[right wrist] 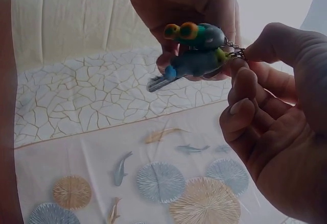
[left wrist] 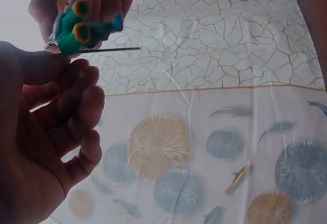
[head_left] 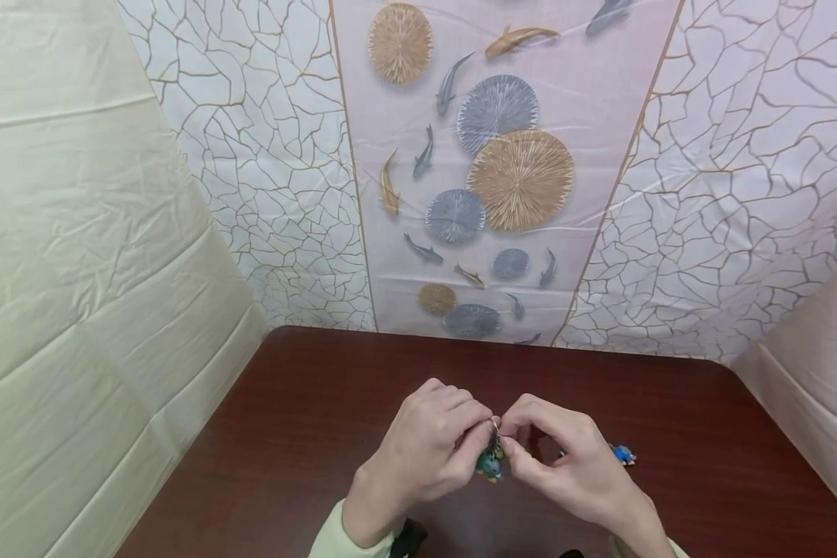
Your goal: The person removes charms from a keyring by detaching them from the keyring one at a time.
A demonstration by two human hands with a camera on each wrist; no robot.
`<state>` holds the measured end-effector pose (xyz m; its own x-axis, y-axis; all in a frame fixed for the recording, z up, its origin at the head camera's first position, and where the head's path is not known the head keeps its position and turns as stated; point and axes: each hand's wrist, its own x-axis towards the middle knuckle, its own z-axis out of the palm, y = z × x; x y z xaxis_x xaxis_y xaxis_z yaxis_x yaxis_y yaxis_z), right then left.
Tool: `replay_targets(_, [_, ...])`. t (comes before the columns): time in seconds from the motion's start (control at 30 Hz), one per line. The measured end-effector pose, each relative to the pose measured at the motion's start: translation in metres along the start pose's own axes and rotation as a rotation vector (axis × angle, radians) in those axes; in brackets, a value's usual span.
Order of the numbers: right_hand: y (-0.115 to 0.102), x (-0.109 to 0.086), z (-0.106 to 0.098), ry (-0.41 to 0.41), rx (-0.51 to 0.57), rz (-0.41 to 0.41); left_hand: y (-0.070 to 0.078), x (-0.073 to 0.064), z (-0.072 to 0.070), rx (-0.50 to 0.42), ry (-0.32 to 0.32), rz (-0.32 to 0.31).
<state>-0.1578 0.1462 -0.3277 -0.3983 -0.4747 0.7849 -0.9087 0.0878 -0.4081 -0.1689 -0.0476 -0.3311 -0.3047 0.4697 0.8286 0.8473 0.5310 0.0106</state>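
Observation:
Both hands meet over the near middle of the table, fingertips close together at a small metal ring (head_left: 497,426). My left hand (head_left: 428,442) pinches at the ring from the left, and my right hand (head_left: 575,457) pinches it between thumb and index finger. Below the ring hangs a green and grey figurine keychain (head_left: 490,465). In the right wrist view two small figures show: a green one (right wrist: 204,34) with orange-ringed round ends, and a grey-blue one (right wrist: 196,64), both by a short chain (right wrist: 235,49). A grooved grey metal blade, like a key's (right wrist: 161,82), sticks out beneath them.
A small blue item (head_left: 624,455) lies on the dark red-brown table (head_left: 307,434) just beyond the right hand. Behind the table hangs a patterned cloth (head_left: 453,256) with fish and round discs; a pale cloth (head_left: 111,310) hangs along the left side.

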Motion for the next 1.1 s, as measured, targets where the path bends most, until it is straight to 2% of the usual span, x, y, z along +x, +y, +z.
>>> replay_targets(0.2, [-0.0018, 0.0014, 0.0016, 0.002, 0.015, -0.018, -0.0014, -0.0007, -0.0009, -0.076, 0.004, -0.028])
replay_targets(0.37, [-0.0035, 0.0034, 0.0019, 0.018, -0.005, -0.031, -0.001, -0.0003, -0.0013, -0.13, -0.017, -0.063])
replay_targets(0.6, [-0.0056, 0.0056, 0.0001, 0.038, -0.026, -0.034, -0.0018, 0.0007, 0.0003, -0.059, 0.018, -0.027])
replay_targets(0.67, [-0.006, 0.0055, -0.0003, 0.036, -0.021, -0.031, -0.0017, 0.0006, 0.001, -0.058, 0.017, -0.043])
replay_targets(0.9, [-0.0058, 0.006, -0.0003, 0.034, -0.013, -0.041, -0.0013, -0.0009, 0.0023, -0.136, -0.003, -0.12])
replay_targets(1.0, [-0.0058, 0.006, -0.0003, 0.042, -0.026, -0.046, -0.0024, -0.0007, 0.0025, -0.158, -0.002, -0.101])
replay_targets(1.1, [-0.0059, 0.0059, -0.0008, 0.058, -0.039, -0.044, -0.0038, 0.0005, 0.0018, -0.147, 0.01, -0.044])
